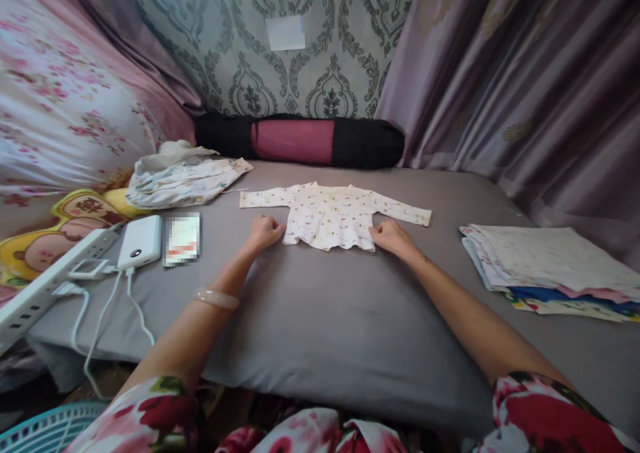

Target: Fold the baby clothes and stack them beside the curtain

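A small white long-sleeved baby top with a tiny print lies spread on the grey-covered surface, sleeves stretched out to both sides. My left hand is closed at its lower left corner, fingers pinching the hem edge. At the lower right corner my right hand pinches the hem in the same way. The hem between the hands looks wavy. A pale bangle circles my left wrist.
Folded clothes are stacked at the right. Crumpled baby clothes lie back left, near a power bank, a pixelated card and a power strip with cables. A black and pink bolster-shaped bag rests against the wall.
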`<state>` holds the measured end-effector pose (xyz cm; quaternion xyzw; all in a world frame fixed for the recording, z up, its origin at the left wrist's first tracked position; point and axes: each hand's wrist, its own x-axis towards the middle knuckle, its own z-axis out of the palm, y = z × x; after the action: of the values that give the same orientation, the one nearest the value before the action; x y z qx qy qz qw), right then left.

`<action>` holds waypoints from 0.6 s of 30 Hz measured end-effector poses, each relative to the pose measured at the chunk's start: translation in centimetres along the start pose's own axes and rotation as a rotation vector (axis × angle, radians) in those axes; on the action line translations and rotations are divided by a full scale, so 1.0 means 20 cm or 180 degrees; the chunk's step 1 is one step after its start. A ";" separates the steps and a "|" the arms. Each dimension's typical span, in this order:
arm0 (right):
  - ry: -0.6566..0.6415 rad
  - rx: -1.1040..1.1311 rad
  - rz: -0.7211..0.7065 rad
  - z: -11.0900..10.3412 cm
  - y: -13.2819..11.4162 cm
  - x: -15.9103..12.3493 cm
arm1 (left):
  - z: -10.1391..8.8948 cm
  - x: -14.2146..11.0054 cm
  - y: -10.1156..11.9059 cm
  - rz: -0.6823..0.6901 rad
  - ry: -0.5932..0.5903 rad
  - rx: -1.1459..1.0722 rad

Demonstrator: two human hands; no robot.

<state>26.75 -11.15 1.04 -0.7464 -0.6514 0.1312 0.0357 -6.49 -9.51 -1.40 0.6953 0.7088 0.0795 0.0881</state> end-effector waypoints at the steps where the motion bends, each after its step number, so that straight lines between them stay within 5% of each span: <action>1: -0.0058 -0.0028 0.0014 0.01 0.00 -0.02 | -0.01 -0.02 0.01 -0.0002 -0.0084 -0.0002; 8: -0.0131 0.0050 0.0049 0.05 -0.01 -0.12 | -0.06 -0.13 0.10 -0.0178 -0.0377 -0.0149; 18: -0.0012 0.0526 0.0007 0.06 0.02 -0.10 | -0.08 -0.17 0.13 -0.0567 -0.0285 -0.1250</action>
<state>26.59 -13.30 0.11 -0.7415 -0.6376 0.1859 0.0957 -4.35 -12.93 0.88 0.6024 0.7337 0.1769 0.2599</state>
